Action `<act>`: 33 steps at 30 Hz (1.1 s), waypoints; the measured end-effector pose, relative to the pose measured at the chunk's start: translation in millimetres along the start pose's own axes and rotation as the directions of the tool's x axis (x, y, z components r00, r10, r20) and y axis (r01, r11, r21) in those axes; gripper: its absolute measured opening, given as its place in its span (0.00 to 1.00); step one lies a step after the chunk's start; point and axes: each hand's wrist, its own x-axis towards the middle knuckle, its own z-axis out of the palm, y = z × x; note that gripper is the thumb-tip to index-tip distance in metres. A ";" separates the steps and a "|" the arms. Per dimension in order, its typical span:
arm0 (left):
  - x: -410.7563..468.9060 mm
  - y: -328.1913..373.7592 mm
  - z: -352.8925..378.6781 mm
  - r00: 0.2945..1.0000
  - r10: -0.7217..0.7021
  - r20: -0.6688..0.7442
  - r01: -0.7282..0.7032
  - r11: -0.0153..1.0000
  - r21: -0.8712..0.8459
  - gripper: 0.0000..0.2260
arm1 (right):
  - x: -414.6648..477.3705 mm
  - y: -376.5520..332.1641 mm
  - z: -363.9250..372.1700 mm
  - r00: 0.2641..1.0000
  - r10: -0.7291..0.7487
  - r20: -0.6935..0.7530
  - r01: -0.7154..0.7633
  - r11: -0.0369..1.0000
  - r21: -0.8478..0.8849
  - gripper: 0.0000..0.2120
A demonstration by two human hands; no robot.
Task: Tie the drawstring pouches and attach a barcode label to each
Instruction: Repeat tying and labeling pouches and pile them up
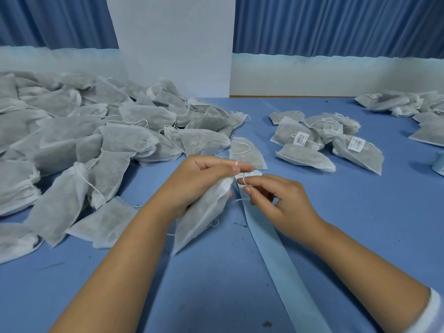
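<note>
Snugly, pouch [201,217] inside left grip [197,181].

Table [360,224]: blue top, flecked with dark crumbs.
Pillar [173,44]: white, at the back, centre.
Curtains [336,25]: pleated blue, on both sides of the pillar.
Wall [336,75]: pale band below the curtains.
Light: soft, even.

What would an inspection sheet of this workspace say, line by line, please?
Surface: blue table.
Job's things: held pouch; its drawstring; unlabelled pouch pile on the left; labelled pouches on the right; label strip lying below the hands.
Clutter: dark crumbs scattered on the table.
Grips: left hand grips the held pouch near its mouth; right hand pinches the drawstring.
Cables: nothing seen.
Surroundings: blue curtains; white panel.
</note>
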 end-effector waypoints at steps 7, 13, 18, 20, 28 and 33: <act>0.0 -2.2 -10.8 0.999 -0.019 0.029 0.006 0.929 0.371 0.08 | 0.5 -1.0 -6.2 0.990 -0.141 -0.013 0.139 0.985 -0.107 0.08; -3.8 3.4 -6.7 0.945 -0.152 0.289 0.055 0.947 0.317 0.08 | 1.2 -0.1 -5.0 0.988 -0.048 -0.149 0.041 0.998 -0.052 0.06; -3.3 -0.1 -1.5 0.941 -0.182 0.286 0.125 0.971 0.206 0.10 | 1.8 -2.9 0.2 0.980 0.198 0.007 -0.197 0.967 0.161 0.10; -0.7 -2.8 -1.3 0.950 -0.197 0.243 0.162 0.974 0.160 0.10 | 2.3 -2.6 -1.2 0.967 0.254 0.023 -0.255 0.958 0.129 0.17; 3.4 -6.5 -3.0 0.968 -0.177 0.180 0.163 0.983 0.089 0.09 | 4.8 -8.5 -6.1 0.967 0.250 0.047 -0.252 0.918 0.305 0.11; 4.0 -6.7 0.5 0.971 -0.191 0.142 0.176 0.978 0.116 0.10 | 4.3 -7.7 -3.5 0.946 0.292 0.138 -0.323 0.869 0.376 0.05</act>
